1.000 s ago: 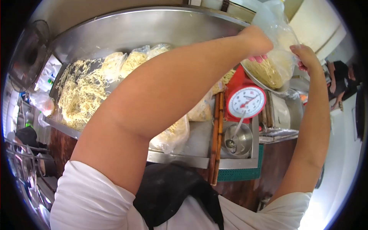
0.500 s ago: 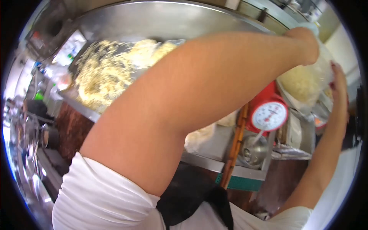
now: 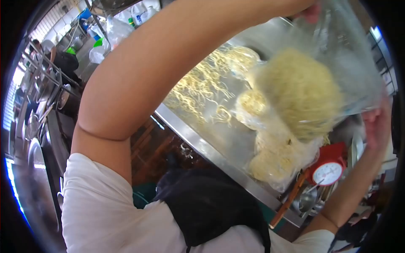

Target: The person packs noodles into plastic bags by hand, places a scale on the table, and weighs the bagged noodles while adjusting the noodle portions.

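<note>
The left hand (image 3: 310,12), partly cut off by the top of the view, has its fingers curled closed on the upper edge of a clear plastic bag (image 3: 346,55). The right hand (image 3: 374,126) pinches the bag's lower right corner; finger detail is blurred. The bag hangs in the air between the hands, tilted, above the right part of a steel tray (image 3: 198,141), with a mass of yellow noodles (image 3: 301,92) gathered in its lower portion. Below it, filled bags (image 3: 274,158) lie on the tray, the nearest of them close to the near edge. Loose noodles (image 3: 200,90) are spread over the left part. At the right end stands a red scale (image 3: 327,173) with a white dial. A metal pot (image 3: 306,200) sits in front of the scale, by the near right corner. A wooden stick (image 3: 291,198) crosses the near edge just left of that corner.
</note>
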The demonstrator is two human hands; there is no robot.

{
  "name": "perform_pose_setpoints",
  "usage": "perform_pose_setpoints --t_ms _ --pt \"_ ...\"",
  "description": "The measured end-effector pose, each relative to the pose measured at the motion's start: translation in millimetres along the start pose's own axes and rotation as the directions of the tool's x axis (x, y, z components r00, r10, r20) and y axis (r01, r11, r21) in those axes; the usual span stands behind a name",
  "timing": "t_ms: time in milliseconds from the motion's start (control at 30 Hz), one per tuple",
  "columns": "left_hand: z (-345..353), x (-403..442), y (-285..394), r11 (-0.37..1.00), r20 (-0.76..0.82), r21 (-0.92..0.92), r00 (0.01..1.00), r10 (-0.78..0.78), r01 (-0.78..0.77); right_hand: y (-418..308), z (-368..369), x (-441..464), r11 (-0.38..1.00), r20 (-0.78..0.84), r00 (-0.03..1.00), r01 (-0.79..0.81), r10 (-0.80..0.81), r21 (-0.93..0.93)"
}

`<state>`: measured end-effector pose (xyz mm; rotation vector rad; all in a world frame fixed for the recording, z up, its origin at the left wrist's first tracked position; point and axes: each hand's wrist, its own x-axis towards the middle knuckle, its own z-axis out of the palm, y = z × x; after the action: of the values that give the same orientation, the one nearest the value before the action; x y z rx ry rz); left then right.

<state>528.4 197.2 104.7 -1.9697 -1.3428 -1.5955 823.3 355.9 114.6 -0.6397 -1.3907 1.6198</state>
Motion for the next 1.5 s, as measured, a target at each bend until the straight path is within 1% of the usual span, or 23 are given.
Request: perform_pose_setpoints --t_ms 33,100,133,167,267,367,500,533,600,667,767,800,867,933,967,1033,1067,1167,1233,1267,1367,1433,1500 --pt "-32.5 -28.1 -4.8 0.988 -0.026 -0.153 0.999 -0.024 0.019 40.2 9.6 1.7 0.982 0.280 0.960 0.065 -0.012 -0.179" --pt "-77.3 -73.9 -34.4 0.928 0.045 -0.101 0.934 -0.355 0.358 106.9 88.4 -7.4 0.974 0.071 0.995 -0.048 0.066 -0.222" --pt "-99.6 -97.2 -48.6 0.858 0.079 -0.062 0.860 -0.505 0.510 136.6 122.0 -6.5 0.956 0.097 0.989 -0.080 0.112 -0.283" --pt "-117.3 -124.5 -65.0 0.887 0.038 -0.043 0.888 -0.459 0.460 164.6 152.5 -6.1 0.933 0.116 0.980 -0.113 0.161 -0.342" --pt "-166.4 -207.2 -79.9 0.797 0.124 0.069 0.788 -0.604 0.600 240.9 217.9 -7.1 0.904 0.185 0.934 -0.225 0.306 -0.363" --pt "-185.1 -291.9 -89.4 0.701 0.083 0.012 0.698 -0.712 0.713 304.3 248.5 -19.7 0.826 0.243 0.846 -0.333 0.475 -0.455" --pt "-192.2 -336.1 -106.4 0.567 0.051 0.073 0.565 -0.824 0.820 331.5 268.6 -18.1 0.765 0.306 0.788 -0.297 0.535 -0.572" --pt "-197.6 -330.5 -102.4 0.478 0.064 0.219 0.476 -0.877 0.851 328.1 269.0 -12.1 0.768 0.315 0.791 -0.279 0.524 -0.577" --pt "-195.0 -315.4 -116.6 0.617 0.004 0.482 0.703 -0.711 0.622 325.6 274.4 -5.3 0.780 0.369 0.781 -0.229 0.504 -0.582" --pt "-190.6 -296.6 -122.6 0.666 0.125 0.544 0.735 -0.666 0.510 325.0 277.4 -2.0 0.797 0.454 0.746 -0.165 0.487 -0.581" --pt "-181.1 -267.3 -134.9 0.650 0.545 0.573 0.361 -0.757 0.499 326.7 276.4 2.0 0.807 0.490 0.728 -0.144 0.479 -0.573" --pt "-175.4 -264.7 -140.0 0.610 0.544 0.573 0.303 -0.782 0.547 323.7 276.5 5.9 0.776 0.496 0.731 -0.071 0.469 -0.627" --pt "-163.4 -285.1 -161.5 0.609 0.545 0.490 0.326 -0.773 0.624 311.2 276.0 12.5 0.677 0.501 0.730 0.072 0.464 -0.732" --pt "-157.3 -292.0 -172.6 0.542 0.486 0.368 0.340 -0.805 0.755 300.7 287.8 16.5 0.632 0.562 0.824 0.398 0.072 -0.665" --pt "-155.0 -295.6 -177.6 0.462 0.456 0.187 0.340 -0.823 0.867 295.5 296.5 17.7 0.549 0.584 0.802 0.546 -0.125 -0.633" --pt "-149.1 -304.6 -189.3 0.246 0.404 -0.211 0.314 -0.859 0.946 280.6 313.6 11.2 0.728 0.681 0.730 0.434 0.062 -0.531" --pt "-148.0 -302.9 -193.5 0.212 0.423 -0.299 0.328 -0.844 0.930 279.0 324.2 6.7 0.801 0.722 0.677 0.350 0.143 -0.487" --pt "-141.6 -309.4 -207.0 0.104 0.493 -0.475 0.362 -0.791 0.874 321.8 356.6 -9.3 0.487 0.737 0.514 0.554 0.439 -0.676" --pt "-144.2 -314.2 -216.6 0.063 0.549 -0.505 0.377 -0.746 0.861 352.5 364.0 -16.8 0.232 0.518 0.650 0.477 0.556 -0.848" --pt "-144.7 -322.8 -224.8 0.064 0.580 -0.499 0.388 -0.717 0.864 364.7 369.9 -20.1 0.099 0.404 0.705 0.432 0.583 -0.896" --pt "-162.8 -323.0 -244.7 0.206 0.633 -0.376 0.413 -0.654 0.903 378.7 374.3 -31.7 0.044 0.269 0.814 0.288 0.515 -0.957" --pt "-174.3 -320.1 -253.7 0.337 0.665 -0.266 0.425 -0.614 0.903 370.0 383.4 -30.2 -0.037 0.254 0.823 0.315 0.507 -0.948" --pt "-182.9 -318.5 -258.6 0.617 0.584 -0.119 0.558 -0.590 0.778 360.1 393.8 -33.0 -0.099 0.206 0.830 0.298 0.518 -0.950"
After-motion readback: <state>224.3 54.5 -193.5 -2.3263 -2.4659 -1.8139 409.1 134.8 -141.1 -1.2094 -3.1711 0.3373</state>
